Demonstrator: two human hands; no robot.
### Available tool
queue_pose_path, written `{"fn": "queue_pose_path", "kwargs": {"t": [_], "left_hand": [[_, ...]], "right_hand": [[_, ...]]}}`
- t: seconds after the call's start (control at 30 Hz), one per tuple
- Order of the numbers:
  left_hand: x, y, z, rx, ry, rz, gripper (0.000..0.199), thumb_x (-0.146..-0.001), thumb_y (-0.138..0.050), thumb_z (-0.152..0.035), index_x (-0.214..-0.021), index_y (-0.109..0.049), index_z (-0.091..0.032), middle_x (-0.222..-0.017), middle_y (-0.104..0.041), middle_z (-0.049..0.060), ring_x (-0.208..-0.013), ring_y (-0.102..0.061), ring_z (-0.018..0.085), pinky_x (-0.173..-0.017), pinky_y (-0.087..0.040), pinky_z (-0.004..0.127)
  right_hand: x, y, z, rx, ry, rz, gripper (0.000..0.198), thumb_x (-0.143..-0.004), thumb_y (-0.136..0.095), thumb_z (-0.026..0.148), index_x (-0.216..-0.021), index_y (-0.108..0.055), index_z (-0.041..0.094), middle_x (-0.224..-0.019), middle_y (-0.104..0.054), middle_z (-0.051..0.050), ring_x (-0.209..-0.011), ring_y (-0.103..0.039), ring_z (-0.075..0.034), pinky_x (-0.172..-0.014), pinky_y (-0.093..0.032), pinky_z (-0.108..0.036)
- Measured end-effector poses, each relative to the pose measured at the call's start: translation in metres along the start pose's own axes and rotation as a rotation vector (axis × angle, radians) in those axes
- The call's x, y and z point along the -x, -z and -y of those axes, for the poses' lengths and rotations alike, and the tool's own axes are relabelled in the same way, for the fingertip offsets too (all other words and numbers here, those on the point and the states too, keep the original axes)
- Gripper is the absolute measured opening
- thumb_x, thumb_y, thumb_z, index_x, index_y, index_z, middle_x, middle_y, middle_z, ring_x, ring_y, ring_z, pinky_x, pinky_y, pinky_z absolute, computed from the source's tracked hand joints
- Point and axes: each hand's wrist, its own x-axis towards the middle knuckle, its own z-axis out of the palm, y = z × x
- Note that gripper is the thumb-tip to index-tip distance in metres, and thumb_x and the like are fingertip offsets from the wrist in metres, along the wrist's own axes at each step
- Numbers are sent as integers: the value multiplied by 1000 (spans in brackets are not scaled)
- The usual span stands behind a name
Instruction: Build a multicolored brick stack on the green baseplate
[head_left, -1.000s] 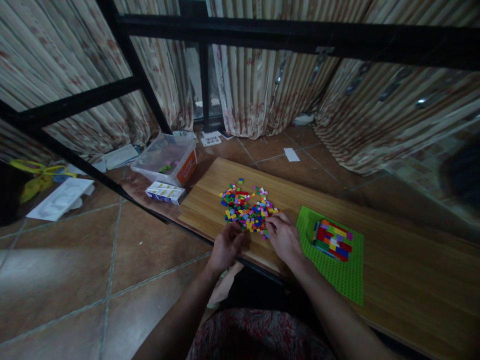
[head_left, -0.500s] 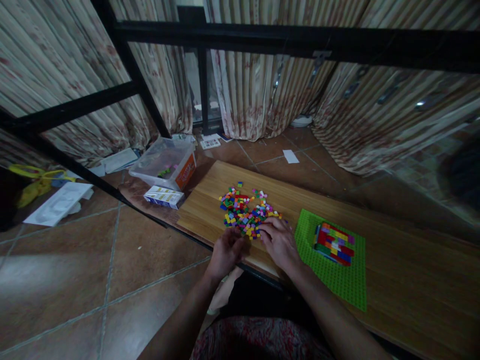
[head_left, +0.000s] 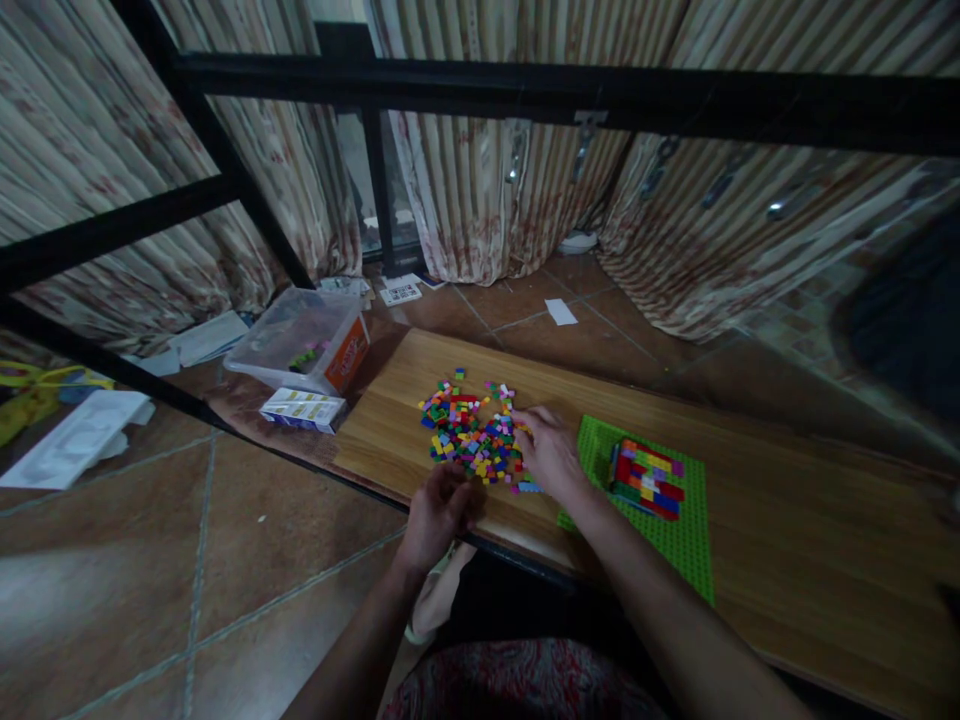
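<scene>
A loose pile of small toy building bricks [head_left: 472, 435] in many colours lies on a wooden board. At the pile's near edge is my left hand [head_left: 437, 508], its fingers curled in; whatever they may hold is hidden. My right hand [head_left: 551, 455] reaches over the pile's right side, thumb and index finger apart and close to the bricks. A few bricks, one of them light blue [head_left: 530, 487], lie below its palm. Right of this hand is a green baseplate [head_left: 686, 545], bearing a flat multicoloured brick build [head_left: 649, 478]. My right forearm covers part of the baseplate.
Beyond the wooden board's [head_left: 795, 500] left end stand a clear plastic bin [head_left: 300, 335] with a few bricks inside and a small white-and-blue box [head_left: 304, 408]. A white foam tray [head_left: 75, 440] lies on the tiled floor. Black metal bars [head_left: 480, 90] cross in front of the curtains.
My right hand has moved away from me along the pile's right side, uncovering bricks near its palm. My left hand stays curled at the near edge. The view has swung slightly right.
</scene>
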Motion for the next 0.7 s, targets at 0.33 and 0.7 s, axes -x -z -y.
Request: {"fn": "queue_pose_path", "kwargs": {"t": [0.33,0.7], "left_hand": [[0,0,-4,-34,-1,-15,38,-75,-62,-43,-100,-47,-18,-60,-58,-6,-39,-52,8,-39,-37,17],[4,-6,0,-71,-57,-36,36,-77,-64,-46,-98,-56,-17,-68,-59,-3,-52,-53,9,-50,-43,20]], "right_hand": [[-19,-5,-4,3,21,86,21,-77,-67,18,-98,-66,20,-102,-60,-7,-101,-54,-22,-91,-43,-36],[12,4,2,-741,-278,-98,20,-73,-69,36,-84,-67,20,-80,-69,-2,-73,-63,-16,-70,-50,-30]]}}
